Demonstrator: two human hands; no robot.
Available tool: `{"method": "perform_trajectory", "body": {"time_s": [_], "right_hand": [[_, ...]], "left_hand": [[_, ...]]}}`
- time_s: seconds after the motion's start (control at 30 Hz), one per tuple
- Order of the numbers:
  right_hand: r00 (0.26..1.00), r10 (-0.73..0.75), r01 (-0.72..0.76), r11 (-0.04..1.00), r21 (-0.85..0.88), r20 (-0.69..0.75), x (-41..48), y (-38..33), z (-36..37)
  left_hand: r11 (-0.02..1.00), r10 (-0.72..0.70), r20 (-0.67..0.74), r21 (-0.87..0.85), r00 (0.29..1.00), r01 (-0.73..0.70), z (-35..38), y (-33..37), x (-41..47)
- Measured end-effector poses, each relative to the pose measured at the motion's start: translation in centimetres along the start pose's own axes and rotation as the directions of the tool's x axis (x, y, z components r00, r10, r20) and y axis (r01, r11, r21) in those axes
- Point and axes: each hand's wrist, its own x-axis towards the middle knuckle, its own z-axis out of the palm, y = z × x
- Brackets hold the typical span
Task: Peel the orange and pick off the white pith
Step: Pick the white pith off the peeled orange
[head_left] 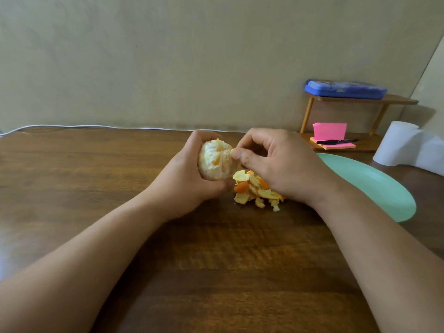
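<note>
Scraps of peel [255,192] lie heaped on the table [216,260]. Just beyond them, the left hand [189,181] grips the orange [215,162] from its left side, lifted off the table. The right hand [276,162] pinches the orange's right edge. A green plate [374,181] sits to the right.

wall [168,56] was plain beige | table [216,260] was dark wood-grain | small wooden shelf [398,100] stood far right against wall | light was soft
</note>
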Motion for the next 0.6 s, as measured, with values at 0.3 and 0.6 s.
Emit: {"method": "perform_trajectory", "body": {"time_s": [0.3, 0.6], "right_hand": [[0.997, -0.062, 0.068, 0.986, -0.151, 0.043, 0.08, 0.09, -0.18], [0.998, -0.032, 0.037, 0.995, -0.090, 0.058, -0.10, -0.22, -0.34]], "left_hand": [[0.998, 0.040, -0.004, 0.056, 0.999, -0.039, 0.14, -0.09, -0.12], [0.999, 0.041, -0.029, 0.032, 0.999, -0.040, 0.02, -0.17, -0.10]]}}
